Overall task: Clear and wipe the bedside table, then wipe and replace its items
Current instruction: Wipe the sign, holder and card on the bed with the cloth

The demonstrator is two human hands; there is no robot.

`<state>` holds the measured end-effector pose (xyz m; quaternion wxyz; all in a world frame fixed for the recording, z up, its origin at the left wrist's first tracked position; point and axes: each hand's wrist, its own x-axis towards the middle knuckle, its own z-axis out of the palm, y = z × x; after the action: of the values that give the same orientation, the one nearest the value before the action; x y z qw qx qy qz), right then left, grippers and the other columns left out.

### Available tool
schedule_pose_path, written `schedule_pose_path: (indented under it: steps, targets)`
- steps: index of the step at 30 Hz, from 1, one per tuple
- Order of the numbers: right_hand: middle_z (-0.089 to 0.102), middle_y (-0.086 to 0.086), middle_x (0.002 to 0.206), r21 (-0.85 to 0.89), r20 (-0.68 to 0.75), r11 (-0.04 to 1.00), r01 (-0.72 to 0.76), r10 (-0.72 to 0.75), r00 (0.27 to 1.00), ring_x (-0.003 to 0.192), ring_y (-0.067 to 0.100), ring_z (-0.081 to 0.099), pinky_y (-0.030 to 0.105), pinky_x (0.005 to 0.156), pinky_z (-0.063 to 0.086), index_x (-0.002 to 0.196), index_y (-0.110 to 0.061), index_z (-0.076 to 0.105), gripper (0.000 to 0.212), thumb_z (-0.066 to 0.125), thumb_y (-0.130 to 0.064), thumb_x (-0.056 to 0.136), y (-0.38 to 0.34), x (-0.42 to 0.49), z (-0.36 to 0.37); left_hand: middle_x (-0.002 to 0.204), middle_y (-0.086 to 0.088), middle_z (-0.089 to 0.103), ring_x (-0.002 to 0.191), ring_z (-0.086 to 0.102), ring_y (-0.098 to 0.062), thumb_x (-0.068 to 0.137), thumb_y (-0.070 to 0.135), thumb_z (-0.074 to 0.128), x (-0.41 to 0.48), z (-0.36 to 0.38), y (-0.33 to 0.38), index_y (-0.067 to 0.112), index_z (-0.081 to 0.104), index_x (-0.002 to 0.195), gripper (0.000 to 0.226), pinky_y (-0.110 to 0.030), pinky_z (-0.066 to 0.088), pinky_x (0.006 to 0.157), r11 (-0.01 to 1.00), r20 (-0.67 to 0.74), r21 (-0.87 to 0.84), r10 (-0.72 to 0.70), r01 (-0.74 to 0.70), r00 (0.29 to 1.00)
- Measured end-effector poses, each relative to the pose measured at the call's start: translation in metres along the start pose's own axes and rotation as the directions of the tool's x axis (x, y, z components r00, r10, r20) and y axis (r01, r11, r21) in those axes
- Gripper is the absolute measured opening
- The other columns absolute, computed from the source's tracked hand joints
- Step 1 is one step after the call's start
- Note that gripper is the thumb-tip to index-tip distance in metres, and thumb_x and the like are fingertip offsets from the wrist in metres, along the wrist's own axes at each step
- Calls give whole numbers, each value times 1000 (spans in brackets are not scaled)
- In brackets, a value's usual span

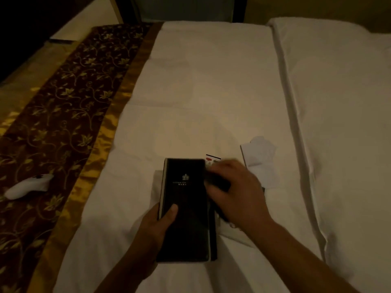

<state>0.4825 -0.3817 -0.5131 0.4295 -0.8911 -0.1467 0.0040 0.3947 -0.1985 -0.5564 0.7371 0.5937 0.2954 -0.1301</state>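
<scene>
Over bed (211, 92): left grip (156, 224) pinches black folder (188, 233) by left edge; right grip (234, 187) at right edge, blurred, closure unclear.

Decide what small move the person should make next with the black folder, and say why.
Probably sweep the right hand across the cover of the black folder to wipe it. The left hand grips the folder over the white bedding, thumb on the cover, while the blurred right hand sits at its right edge on a dark thing, perhaps a cloth; that is unclear.
</scene>
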Motion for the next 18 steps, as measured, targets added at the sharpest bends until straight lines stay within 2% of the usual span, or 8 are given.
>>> schedule_pose_path:
  steps: [2,5,9,11,13,14,16,18]
  targets:
    - [60,-2,113,19,-38,999,-49,50,998,103,14,59,32,88,50,119,-25,66,35,65,-33,85,-7,26,10,105,-5,76,97,73,-28,88,36,65,-1,7,-5,27,68,114,28,-50,58,86,998,-35,57,12,-10,999]
    - [61,0,118,14,161,1000,13,-15,987,110,15,55,35,97,44,124,-24,64,38,65,-30,87,-17,23,31,104,3,77,97,72,-19,83,48,60,-4,16,-7,33,70,109,32,-40,58,85,993,-28,115,34,-30,999]
    - [67,-14,107,184,416,980,71,-143,898,99,-2,59,21,89,49,112,-34,68,31,64,-34,81,-18,-13,26,104,-9,76,95,73,-30,77,61,41,-4,12,-7,30,69,109,53,-51,57,86,999,-93,-10,-53,52,994]
    - [68,-12,108,170,282,985,33,-81,956,99,0,60,24,90,50,110,-32,70,30,66,-32,80,-13,-6,24,92,-2,79,86,75,-22,71,68,34,-3,7,-10,32,68,101,58,-39,61,70,995,-110,-10,-97,97,989]
    - [66,-6,115,43,70,998,-44,41,997,106,10,59,31,94,47,115,-27,69,31,66,-29,84,-9,10,22,80,9,78,75,75,-12,68,70,33,-5,7,-12,34,66,94,56,-27,59,57,993,-100,11,-113,115,989]
    - [64,-4,118,-32,47,997,-65,66,997,109,13,56,31,95,45,119,-26,67,33,64,-29,87,-9,14,22,79,10,78,73,75,-11,68,70,33,-6,7,-12,34,66,94,55,-26,58,56,993,-93,19,-110,112,990]
    - [60,-4,124,-132,172,991,32,-9,985,111,16,53,34,94,45,123,-27,64,37,61,-32,87,-11,3,22,89,2,79,82,75,-18,73,71,35,-7,8,-11,31,69,102,60,-33,61,63,994,-77,30,-102,105,992]
    - [58,-8,120,-128,349,963,235,-178,920,106,14,55,37,86,51,116,-34,64,36,57,-41,82,-20,-34,25,97,-7,78,88,75,-27,79,70,37,-9,5,-4,27,70,109,62,-40,61,68,996,-81,26,-86,89,993]
